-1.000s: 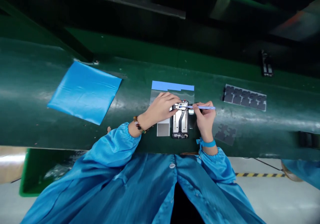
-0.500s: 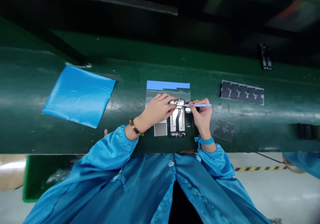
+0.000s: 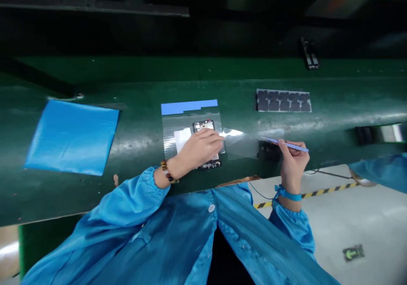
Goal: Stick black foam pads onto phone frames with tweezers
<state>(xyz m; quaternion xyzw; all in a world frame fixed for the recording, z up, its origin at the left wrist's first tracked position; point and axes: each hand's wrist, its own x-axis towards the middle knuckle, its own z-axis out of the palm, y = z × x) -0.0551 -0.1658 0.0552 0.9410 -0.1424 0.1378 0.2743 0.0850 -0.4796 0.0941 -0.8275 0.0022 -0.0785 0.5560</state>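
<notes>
**Right hand pulled away from phone frame**

Since half a second ago the right hand has swung off to the right, well apart from the phone frame; the view has shifted too.

Left to right on the green table (image 3: 333, 119): a blue sheet (image 3: 72, 136); a clear bag (image 3: 173, 138) with a blue strip; on it the phone frame (image 3: 203, 126), pressed by the left hand (image 3: 199, 149), fingers curled loosely on top. A clear film (image 3: 240, 143) lies just beside. The right hand (image 3: 293, 160) pinches a lilac stick (image 3: 286, 144). Behind, a dark pad sheet (image 3: 283, 100).
</notes>
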